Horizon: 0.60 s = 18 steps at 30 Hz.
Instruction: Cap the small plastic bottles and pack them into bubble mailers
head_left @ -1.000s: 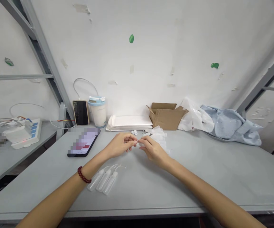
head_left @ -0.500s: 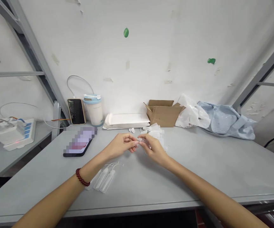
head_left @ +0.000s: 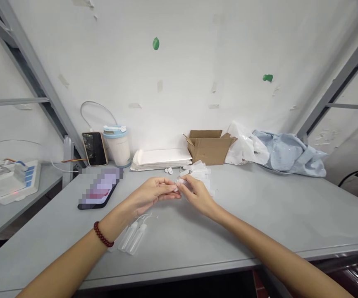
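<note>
Here's the grey desk (head_left: 259,198), clear bottles (head_left: 137,239) with thin tubes lying nearest us, left of the cardboard box (head_left: 213,152) and well before it. Next, left hand (head_left: 153,193) and right hand (head_left: 199,195) meet short of the box, fingers bent inward, each grip pinching a half-hidden clear piece (head_left: 180,181)! Plastic parts (head_left: 199,167) lie just before the box; behind it, white wall (head_left: 185,82).

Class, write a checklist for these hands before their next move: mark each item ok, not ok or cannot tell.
Left hand pinching small translucent plastic piece: ok.
Right hand at the same piece: ok.
Piece in clear view: not ok, mostly covered.
Piece undamaged: cannot tell.
Clear plastic bottles with thin white tubes lying on grey table: ok.
Pale cup with blue lid upright: ok.
</note>
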Available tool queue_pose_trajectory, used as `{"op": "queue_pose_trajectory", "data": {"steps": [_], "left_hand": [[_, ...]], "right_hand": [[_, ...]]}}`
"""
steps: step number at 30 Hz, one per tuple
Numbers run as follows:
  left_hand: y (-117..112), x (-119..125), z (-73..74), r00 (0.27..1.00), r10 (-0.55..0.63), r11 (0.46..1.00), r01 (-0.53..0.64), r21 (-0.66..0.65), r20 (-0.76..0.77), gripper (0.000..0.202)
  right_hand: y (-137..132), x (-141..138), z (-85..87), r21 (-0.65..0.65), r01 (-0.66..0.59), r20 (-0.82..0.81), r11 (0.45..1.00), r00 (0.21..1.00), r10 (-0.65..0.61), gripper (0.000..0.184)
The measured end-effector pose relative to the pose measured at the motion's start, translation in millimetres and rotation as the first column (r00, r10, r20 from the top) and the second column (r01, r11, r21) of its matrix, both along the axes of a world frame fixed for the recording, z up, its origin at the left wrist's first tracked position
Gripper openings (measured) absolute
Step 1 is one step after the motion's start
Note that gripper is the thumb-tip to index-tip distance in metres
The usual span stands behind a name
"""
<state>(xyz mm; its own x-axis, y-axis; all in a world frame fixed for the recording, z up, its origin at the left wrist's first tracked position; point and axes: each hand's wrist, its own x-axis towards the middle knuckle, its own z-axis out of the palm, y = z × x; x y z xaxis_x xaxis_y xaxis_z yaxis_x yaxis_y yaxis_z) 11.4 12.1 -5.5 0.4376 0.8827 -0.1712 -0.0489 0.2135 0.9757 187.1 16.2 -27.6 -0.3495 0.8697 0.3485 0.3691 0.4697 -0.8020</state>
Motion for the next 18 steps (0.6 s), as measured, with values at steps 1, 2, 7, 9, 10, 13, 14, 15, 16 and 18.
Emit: {"op": "queue_pose_trajectory", "data": {"steps": [1, 2, 7, 9, 10, 13, 14, 15, 16, 18], "left_hand": [[0.4, -0.8, 0.7, 1.000, -0.011, 1.000, 0.011, -0.012, -0.006, 0.019], [0.9, -1.7, 1.4, 1.000, -0.019, 1.000, 0.019, -0.020, -0.013, 0.020], [4.0, -7.7, 6.4, 0.996, 0.024, 0.999, -0.020, 0.048, -0.083, 0.021], [4.1, -8.8, 8.2, 0.990, 0.044, 0.995, -0.030, 0.099, -0.136, 0.022], [3.7, -8.6, 8.8, 0.986, 0.040, 0.992, -0.020, 0.122, -0.161, 0.022], [1.5, -5.5, 8.7, 0.979, 0.000, 0.986, 0.035, 0.166, -0.202, 0.023], [0.8, -4.0, 8.1, 0.978, -0.006, 0.984, 0.043, 0.175, -0.207, 0.023], [0.4, -2.7, 7.4, 0.978, -0.005, 0.982, 0.044, 0.183, -0.209, 0.023], [0.2, -1.6, 6.4, 0.977, 0.002, 0.981, 0.039, 0.190, -0.211, 0.023], [0.6, -0.8, 4.6, 0.977, 0.021, 0.978, 0.024, 0.208, -0.212, 0.024]], "right_hand": [[-0.3, 0.0, 0.7, -0.004, 0.001, 0.002, 1.000, 1.000, -0.001, 0.027], [-0.5, 0.0, 1.5, -0.011, 0.000, 0.004, 1.000, 1.000, 0.000, 0.027], [-1.0, 0.1, 2.8, -0.027, 0.021, 0.052, 0.999, 0.998, -0.020, 0.017], [-1.0, -0.6, 1.4, 0.002, 0.006, 0.090, 1.000, 0.996, -0.007, 0.014], [-1.0, -1.1, 0.3, 0.017, -0.005, 0.111, 1.000, 0.994, 0.003, 0.012], [-1.2, -2.6, -2.9, 0.041, -0.028, 0.159, 0.999, 0.987, 0.022, 0.010], [-1.2, -2.9, -3.8, 0.044, -0.032, 0.171, 0.999, 0.985, 0.024, 0.009], [-1.2, -3.1, -4.7, 0.047, -0.035, 0.182, 0.998, 0.983, 0.026, 0.008], [-1.1, -3.0, -5.4, 0.054, -0.038, 0.192, 0.998, 0.981, 0.027, 0.007], [-0.7, -2.6, -6.8, 0.076, -0.047, 0.218, 0.996, 0.976, 0.030, 0.006]]}}
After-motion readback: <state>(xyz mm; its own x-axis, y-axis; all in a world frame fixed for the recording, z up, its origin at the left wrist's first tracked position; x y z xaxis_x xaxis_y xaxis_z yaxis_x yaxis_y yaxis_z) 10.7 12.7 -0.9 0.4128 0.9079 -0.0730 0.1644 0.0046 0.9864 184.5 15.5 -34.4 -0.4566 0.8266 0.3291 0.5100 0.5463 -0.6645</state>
